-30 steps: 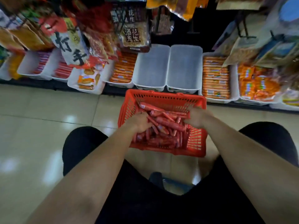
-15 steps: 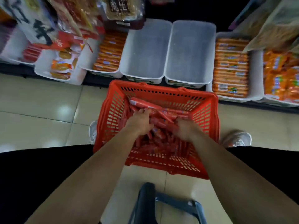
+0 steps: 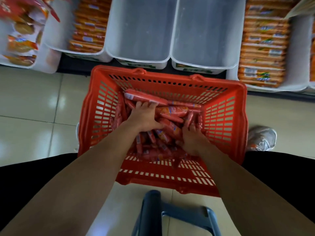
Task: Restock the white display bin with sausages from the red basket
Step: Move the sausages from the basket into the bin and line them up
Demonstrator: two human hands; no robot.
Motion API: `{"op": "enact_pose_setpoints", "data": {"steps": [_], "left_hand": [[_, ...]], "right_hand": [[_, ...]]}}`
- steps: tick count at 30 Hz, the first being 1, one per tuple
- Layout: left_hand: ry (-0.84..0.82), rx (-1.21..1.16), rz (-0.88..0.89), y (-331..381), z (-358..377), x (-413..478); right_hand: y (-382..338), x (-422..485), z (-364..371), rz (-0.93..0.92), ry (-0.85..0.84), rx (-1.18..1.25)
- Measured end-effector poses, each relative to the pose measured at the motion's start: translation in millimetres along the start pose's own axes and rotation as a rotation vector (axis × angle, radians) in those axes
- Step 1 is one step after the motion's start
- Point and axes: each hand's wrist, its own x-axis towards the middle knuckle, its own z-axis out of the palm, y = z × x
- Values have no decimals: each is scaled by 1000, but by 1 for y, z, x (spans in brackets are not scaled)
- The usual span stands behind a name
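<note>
The red basket point(image 3: 102, 109) stands on the floor between my knees, with a heap of red-wrapped sausages point(image 3: 172, 111) in it. Both hands are down inside it. My left hand point(image 3: 144, 116) lies over the pile, fingers curled across a bunch of sausages and thumb hooked under them. My right hand point(image 3: 194, 140) digs into the right side of the heap, its fingertips buried among sausages. Just beyond the basket, two empty white display bins sit side by side on the low shelf: the left bin point(image 3: 139, 31) and the right bin point(image 3: 204, 31).
Bins of orange packets flank the empty ones, one on the left point(image 3: 88, 28) and one on the right point(image 3: 262, 48). Snack bags point(image 3: 20, 40) fill a bin at far left. A blue stool point(image 3: 170, 217) is under me. My shoe point(image 3: 262, 138) rests right of the basket.
The view has leaned forward and down over the basket. Both hands have pushed deeper into the sausage pile, the left one reaching toward the far side.
</note>
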Motion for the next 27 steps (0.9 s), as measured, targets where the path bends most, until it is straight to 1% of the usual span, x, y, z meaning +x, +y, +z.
{"op": "enact_pose_setpoints", "data": {"steps": [2, 3, 8, 12, 14, 17, 19, 21, 24, 27], "left_hand": [[-64, 26, 20, 3, 1, -2], [-76, -1, 23, 6, 3, -6], [-32, -187, -13, 16, 5, -18], [-74, -315, -59, 10, -17, -31], [-90, -255, -108, 1, -33, -42], [-107, -151, -169, -14, -46, -63], [-149, -144, -238, -17, -43, -77], [-155, -144, -291, -15, -30, -84], [-129, -201, -277, -6, -9, -85], [-120, -162, -232, 7, 5, -79]], "right_hand": [[10, -8, 2, 34, -25, 51], [16, -13, 1, 42, -32, 68], [26, -34, -7, 5, -56, 76], [19, -47, -15, 0, -19, 207], [12, -49, -22, 3, 18, 238], [-1, -54, -32, 32, 72, 222], [-8, -58, -35, 58, 86, 237], [-15, -61, -34, 72, 105, 274], [-22, -62, -30, 101, 124, 333], [-23, -55, -23, 118, 113, 399]]}}
